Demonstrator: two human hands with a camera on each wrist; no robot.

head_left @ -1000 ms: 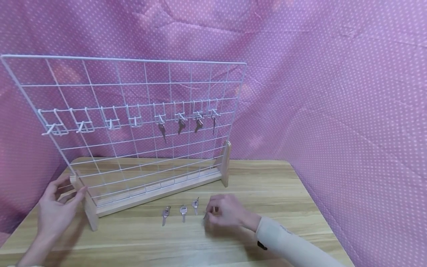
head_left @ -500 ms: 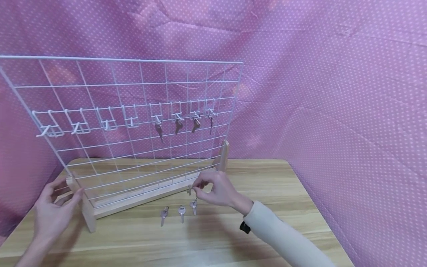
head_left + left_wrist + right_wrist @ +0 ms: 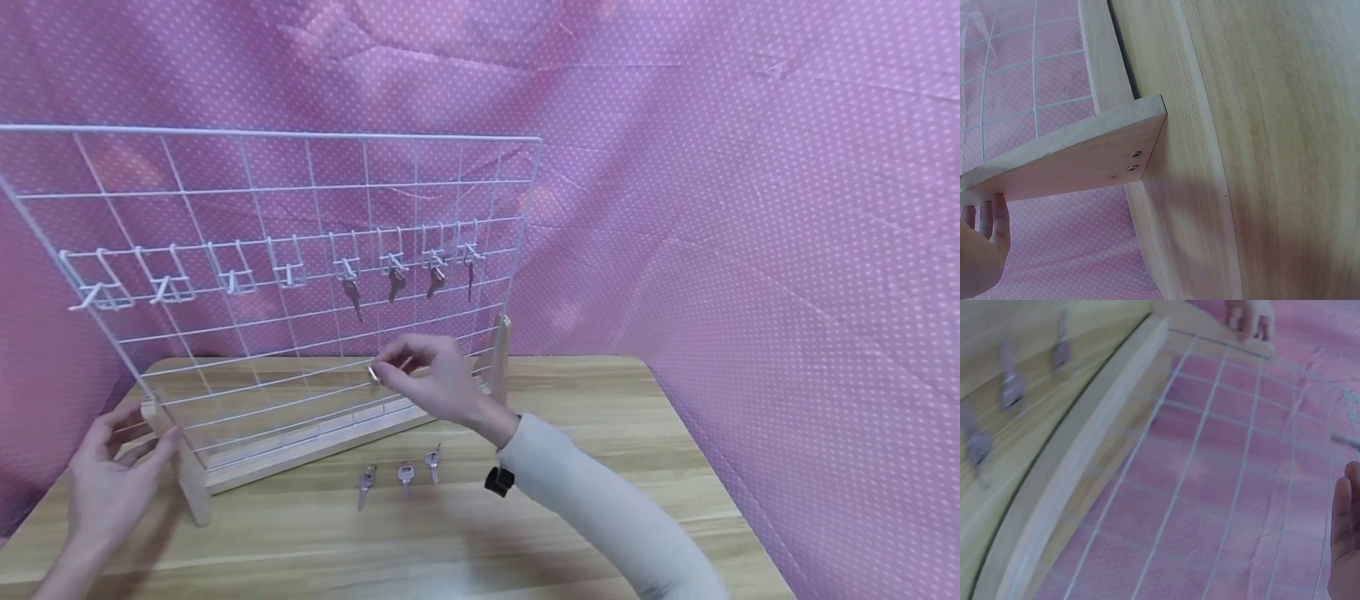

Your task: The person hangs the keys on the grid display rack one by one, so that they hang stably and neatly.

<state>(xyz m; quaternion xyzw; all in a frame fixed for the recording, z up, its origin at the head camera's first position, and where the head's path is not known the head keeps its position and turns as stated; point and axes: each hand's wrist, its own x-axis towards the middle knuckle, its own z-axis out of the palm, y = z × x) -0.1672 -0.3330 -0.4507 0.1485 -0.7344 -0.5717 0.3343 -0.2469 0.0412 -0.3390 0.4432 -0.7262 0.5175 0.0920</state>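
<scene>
A white wire grid rack (image 3: 300, 342) stands on wooden feet, with hooks along its middle. My left hand (image 3: 112, 479) grips the wooden side foot (image 3: 180, 467) at its left end; in the left wrist view the fingers (image 3: 999, 219) lie against that panel. My right hand (image 3: 431, 379) pinches a small key (image 3: 373, 374) in front of the lower grid, mostly hidden by the fingertips. The right wrist view shows that key blurred. On the table lie three keys: a left key (image 3: 366, 485), a middle key (image 3: 406, 479) and a right key (image 3: 432, 461).
Several keys hang from the right-hand hooks, among them a hanging key (image 3: 352, 296). More hooks (image 3: 168, 287) line the left half of the grid. A pink dotted cloth (image 3: 750, 208) surrounds the wooden table (image 3: 600, 467) at the back and sides.
My right hand has lifted the key off the table and carried it up and left to the grid. My left hand keeps its grip on the foot. The view has shifted slightly.
</scene>
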